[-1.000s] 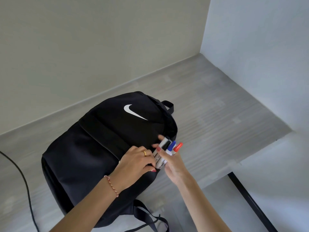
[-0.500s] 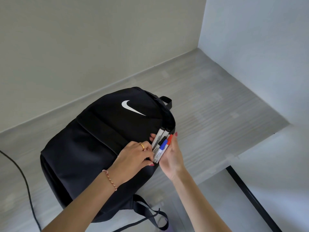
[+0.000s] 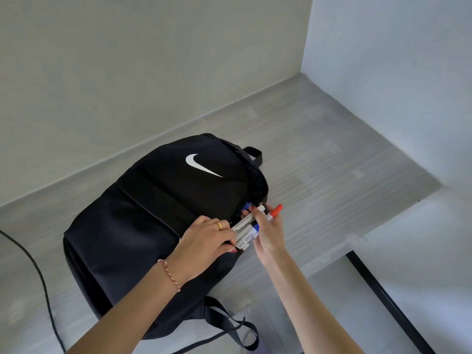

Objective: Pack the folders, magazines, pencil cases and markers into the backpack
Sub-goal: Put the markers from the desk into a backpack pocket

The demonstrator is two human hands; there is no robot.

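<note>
Backpack (image 3: 143, 226) is lying flat on the grey table (image 3: 332, 162), logo face up, top handle pointing to about 1 o'clock toward the wall corner. It's lying down rather than standing, probably so the side zip opening is facing the person and staying put without support. A strap is trailing off the bottom end at 6 o'clock.

Left hand (image 3: 207, 238) is resting on the bag's right edge, fingers curled down at the opening and touching the marker barrels. I'd say it's pulling the fabric lip aside to keep the slot open, though I can't tell whether it's pinching cloth or just pressing.

Right hand (image 3: 268, 231) is coming in from 5 o'clock, fingers wrapped around a bundle of markers (image 3: 246, 232), holding them together as one bunch so they go in at once. Caps are pointing to roughly 1 o'clock; a blue cap is sitting at the opening's dark edge, while the red-capped marker (image 3: 275, 211) is sticking out to the right, loosest of the lot and likeliest to slip.

Markers are at the bag's mouth, not yet inside. Folders, magazines and pencil cases aren't showing; likely packed already or out of view.

A black cable (image 3: 38, 272) is running along the table at 9 o'clock.
</note>
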